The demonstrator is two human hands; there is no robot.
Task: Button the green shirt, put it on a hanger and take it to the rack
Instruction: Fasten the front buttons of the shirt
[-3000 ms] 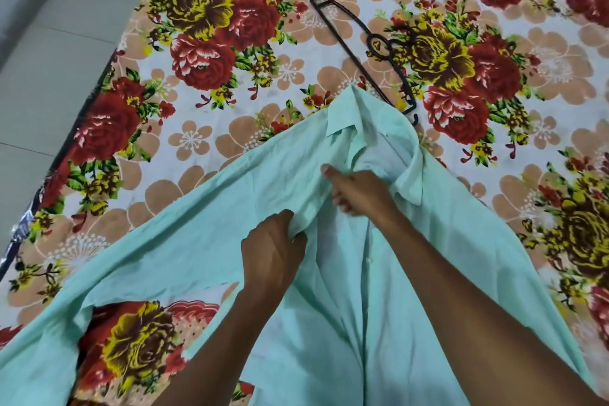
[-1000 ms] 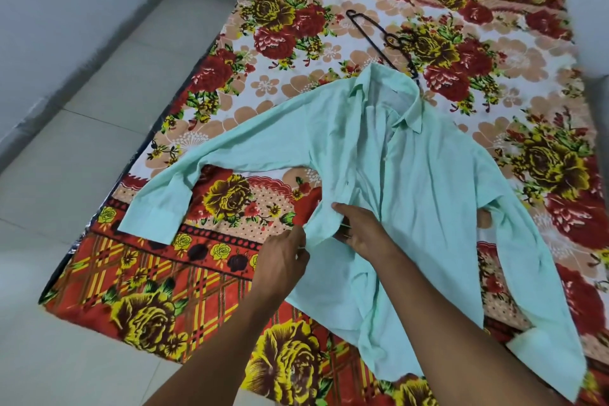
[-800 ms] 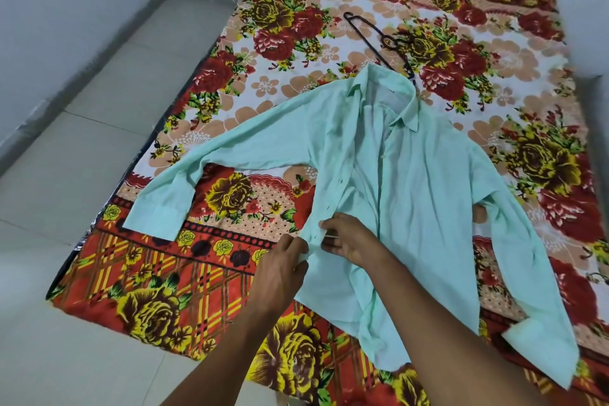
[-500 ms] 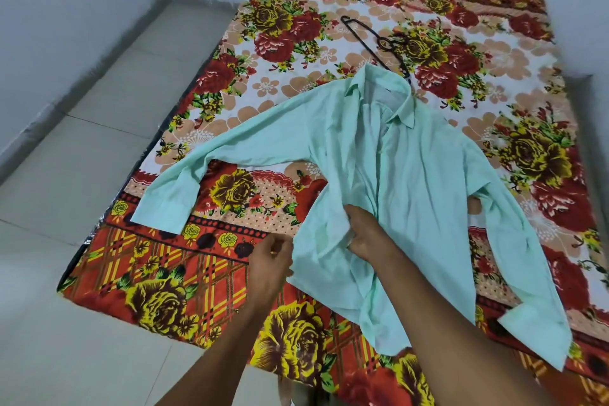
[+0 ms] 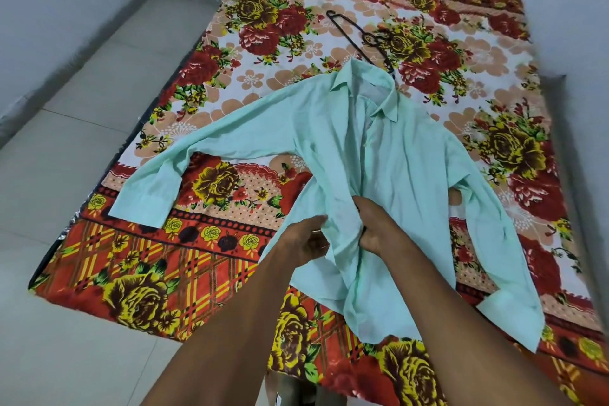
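Observation:
The pale green shirt [image 5: 389, 161] lies spread on the flowered bed, collar at the far end, sleeves out to both sides. Near its lower front, my left hand [image 5: 304, 242] pinches the edge of the left front panel. My right hand [image 5: 379, 227] grips the bunched front edge beside it, fingers curled into the cloth. The two hands are close together with a fold of cloth lifted between them. A black hanger [image 5: 361, 39] lies flat on the bed just beyond the collar, its near end hidden under the shirt.
The bed sheet [image 5: 263, 26] has red and yellow flowers and a plaid border near me. Grey tiled floor [image 5: 66, 142] runs along the left of the bed. White walls stand at the left and far right.
Both hands have moved down the shirt front from near the collar to the lower part. The view has pulled back, showing the whole shirt and bed.

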